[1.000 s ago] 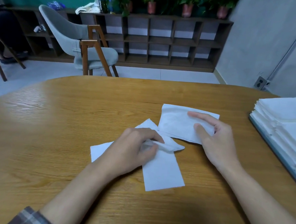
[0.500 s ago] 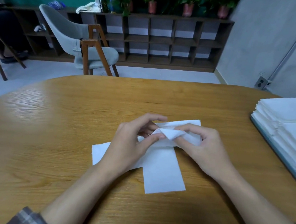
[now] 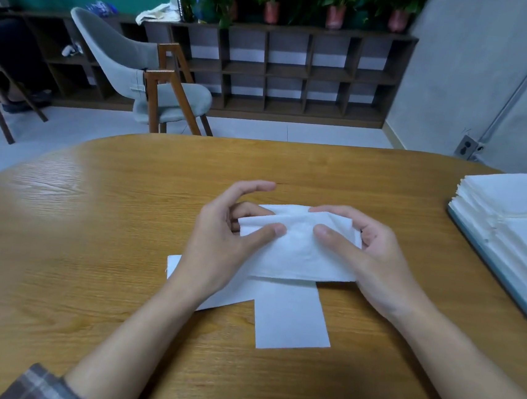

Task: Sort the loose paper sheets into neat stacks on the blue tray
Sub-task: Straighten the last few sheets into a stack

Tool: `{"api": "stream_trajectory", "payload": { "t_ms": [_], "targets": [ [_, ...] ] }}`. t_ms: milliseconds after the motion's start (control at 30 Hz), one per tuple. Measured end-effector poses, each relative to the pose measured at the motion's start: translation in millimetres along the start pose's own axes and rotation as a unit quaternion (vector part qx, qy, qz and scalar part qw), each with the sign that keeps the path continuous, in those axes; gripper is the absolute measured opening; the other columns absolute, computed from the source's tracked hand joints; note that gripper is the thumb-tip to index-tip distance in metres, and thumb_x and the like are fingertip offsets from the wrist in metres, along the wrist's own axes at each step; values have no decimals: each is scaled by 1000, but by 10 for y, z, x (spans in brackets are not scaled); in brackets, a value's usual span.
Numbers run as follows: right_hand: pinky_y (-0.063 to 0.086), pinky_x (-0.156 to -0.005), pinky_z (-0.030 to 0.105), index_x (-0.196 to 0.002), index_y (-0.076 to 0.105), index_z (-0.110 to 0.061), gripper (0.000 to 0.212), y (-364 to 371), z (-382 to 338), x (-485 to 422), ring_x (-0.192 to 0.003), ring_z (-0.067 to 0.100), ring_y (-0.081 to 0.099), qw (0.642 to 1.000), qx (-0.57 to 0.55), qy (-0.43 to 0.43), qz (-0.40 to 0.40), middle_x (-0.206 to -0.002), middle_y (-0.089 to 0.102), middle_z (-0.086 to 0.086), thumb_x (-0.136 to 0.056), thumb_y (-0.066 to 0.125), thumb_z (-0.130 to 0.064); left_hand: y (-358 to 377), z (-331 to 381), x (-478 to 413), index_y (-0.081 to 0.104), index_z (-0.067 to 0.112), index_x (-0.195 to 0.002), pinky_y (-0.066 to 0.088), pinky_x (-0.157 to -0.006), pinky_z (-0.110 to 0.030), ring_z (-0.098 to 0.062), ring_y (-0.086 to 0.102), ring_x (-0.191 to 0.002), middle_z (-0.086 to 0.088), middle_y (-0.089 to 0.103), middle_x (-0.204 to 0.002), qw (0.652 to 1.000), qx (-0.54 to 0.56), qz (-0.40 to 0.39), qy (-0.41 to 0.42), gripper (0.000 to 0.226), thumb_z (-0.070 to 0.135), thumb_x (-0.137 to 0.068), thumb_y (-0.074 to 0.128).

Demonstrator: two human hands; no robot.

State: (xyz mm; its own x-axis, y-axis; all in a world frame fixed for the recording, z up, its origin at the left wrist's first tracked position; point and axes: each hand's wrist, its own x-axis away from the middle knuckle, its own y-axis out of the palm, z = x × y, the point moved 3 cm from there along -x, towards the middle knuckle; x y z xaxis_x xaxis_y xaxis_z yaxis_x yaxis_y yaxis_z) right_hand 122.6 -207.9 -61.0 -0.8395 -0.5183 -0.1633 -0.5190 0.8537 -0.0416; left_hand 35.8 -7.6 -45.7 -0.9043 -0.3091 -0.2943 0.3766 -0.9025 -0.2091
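Note:
A white paper sheet [image 3: 296, 250] is held just above the wooden table between both hands. My left hand [image 3: 219, 243] pinches its left edge with thumb on top and fingers behind; the index finger is raised free. My right hand [image 3: 369, 257] pinches its right edge the same way. Under them two more white sheets lie flat on the table: one [image 3: 289, 317] sticks out toward me, another [image 3: 173, 264] shows at the left under my left wrist. The blue tray [image 3: 488, 262] at the right edge carries neat stacks of white sheets [image 3: 519, 208].
The oval wooden table [image 3: 90, 247] ends at a curved far edge. Beyond it stand a grey chair [image 3: 133, 67] with wooden legs and a low shelf unit [image 3: 300, 74] with potted plants and a bottle on top.
Both hands came together over the loose sheets, picked one up off the table and spread it out flat between them.

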Motion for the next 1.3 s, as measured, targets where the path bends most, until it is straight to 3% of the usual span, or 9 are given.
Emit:
{"api": "stream_trajectory", "payload": {
  "t_ms": [167,333,467,600,733,867,967,1133,1300],
  "targets": [
    [59,-77,24,-107,78,-10,30,71,-1,5,-91,17,76,999,-35,22,25,-103,81,8,-93,66,-33,8,-21,6,68,31,-126,53,-77,-56,-26,70,-80,0,80,-89,1000,20,12,-10,45,21,-86,87],
    [60,-83,34,-109,78,-9,34,59,36,-5,-96,24,77,997,-51,37,38,-105,81,11,-95,61,-36,16,-40,22,70,29,-122,44,-67,-16,-2,64,-80,6,77,-96,999,-10,36,1,42,19,-85,87],
    [57,-93,40,-110,81,-21,27,66,9,-1,-105,24,75,996,-85,28,23,-113,79,9,-97,61,-33,-17,-72,7,67,40,-125,51,-87,-20,4,59,-115,19,62,-128,996,-65,51,-15,42,37,-87,83],
    [58,-90,41,-125,72,-33,28,53,1,-20,-104,26,72,995,-95,12,12,-116,76,10,-101,61,-25,0,-67,3,77,29,-115,46,-69,-19,-9,56,-74,7,68,-94,997,31,6,-71,23,28,-92,80],
    [60,-79,36,-136,54,-46,49,28,-24,-22,-94,25,73,992,-122,6,-17,-105,74,12,-96,66,-20,23,-96,8,79,12,-106,58,-65,-22,-14,75,-77,-3,81,-90,991,92,34,-93,13,14,-93,79],
    [54,-90,24,-112,80,-23,24,10,-40,-9,-110,18,72,998,-13,-15,-64,-115,78,-1,-92,73,-11,16,-146,-12,79,16,-102,50,-59,-21,-12,65,-67,-2,72,-74,995,64,44,-64,12,14,-90,82],
    [49,-91,11,-110,82,-17,27,-52,26,-27,-111,6,72,998,56,0,-3,-112,80,-9,-96,69,2,43,-156,-3,74,28,-111,43,-62,-17,-8,51,-66,3,54,-73,998,-42,37,-11,27,17,-89,85],
    [36,-87,-5,-110,82,-22,35,-283,97,-115,-103,-24,59,981,139,-2,137,-110,73,-27,-97,64,5,72,-184,26,66,30,-115,47,-85,-14,-1,66,-103,18,71,-106,971,-205,-105,62,37,11,-87,82],
    [36,-88,-4,-109,82,-23,36,-312,175,-135,-104,-24,59,978,148,-3,148,-110,72,-28,-97,64,5,176,-190,100,77,31,-109,43,-95,-15,1,64,-112,25,73,-111,936,-237,-245,85,24,18,-89,83]
  ]
}}
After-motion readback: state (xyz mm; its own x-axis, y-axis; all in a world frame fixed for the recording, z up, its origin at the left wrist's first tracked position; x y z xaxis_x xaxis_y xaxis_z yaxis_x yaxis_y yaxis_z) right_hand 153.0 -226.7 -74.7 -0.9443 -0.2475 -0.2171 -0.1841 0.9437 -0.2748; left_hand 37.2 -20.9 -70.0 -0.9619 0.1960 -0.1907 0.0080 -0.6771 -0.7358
